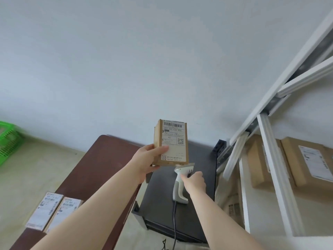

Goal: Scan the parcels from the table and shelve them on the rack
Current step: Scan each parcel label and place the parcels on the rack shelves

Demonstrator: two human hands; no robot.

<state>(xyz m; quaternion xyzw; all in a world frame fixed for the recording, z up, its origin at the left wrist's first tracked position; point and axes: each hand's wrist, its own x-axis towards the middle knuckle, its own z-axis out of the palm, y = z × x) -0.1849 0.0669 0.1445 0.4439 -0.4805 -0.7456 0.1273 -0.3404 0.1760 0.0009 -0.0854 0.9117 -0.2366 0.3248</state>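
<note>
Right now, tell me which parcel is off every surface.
The parcel held upright in the left hand. The two at lower left lie flat on the brown table; the others rest on the rack.

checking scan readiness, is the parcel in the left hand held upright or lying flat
Upright: the parcel stands on end in the left hand, label facing the camera, barcode at top, above the scanner.

You've got 1 parcel (170,142) held up, 2 parcels (52,212) on brown table (100,159), approx 2 boxes (288,161) on rack (270,141), 1 scanner (181,181), 1 green crate (8,139).
</note>
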